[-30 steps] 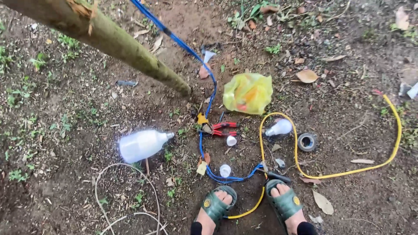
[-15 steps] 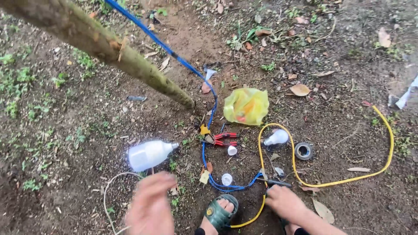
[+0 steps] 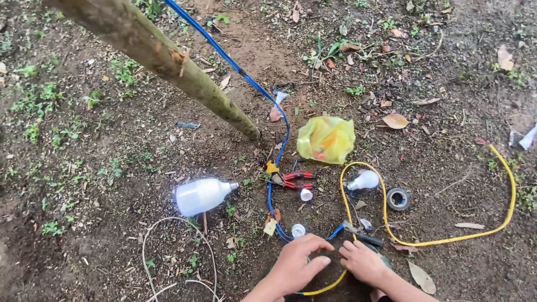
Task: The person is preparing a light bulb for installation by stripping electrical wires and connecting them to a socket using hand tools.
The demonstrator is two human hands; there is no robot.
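Two hands (image 3: 330,265) at two cables — yellow (image 3: 447,237), blue (image 3: 268,106) — two bulbs (image 3: 201,196)

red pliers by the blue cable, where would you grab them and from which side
Probably by the two red handles, coming from the right. The pliers lie flat on the soil with the handles pointing right, free of clutter, while the jaw end sits against the blue cable. The right hand is nearest that side.
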